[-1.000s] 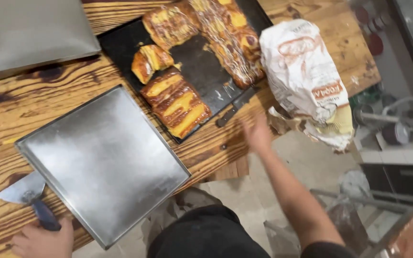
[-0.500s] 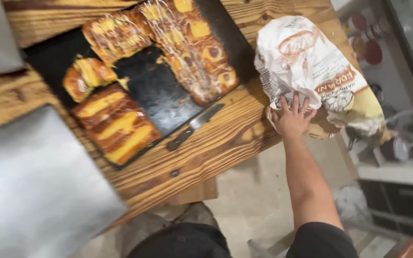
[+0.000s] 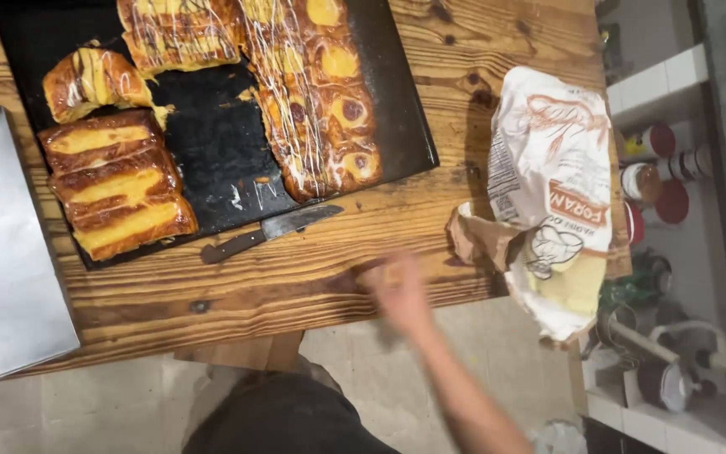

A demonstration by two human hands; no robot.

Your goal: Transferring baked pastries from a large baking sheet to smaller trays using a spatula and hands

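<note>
Bare wood between knife and bag

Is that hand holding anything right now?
Nothing, it seems: the blurred right hand hovers over the wooden table, between the knife and paper bag. No left hand shows.

right hand: bare, motion-blurred | forearm: bare, no sleeve | torso: dark garment
</note>
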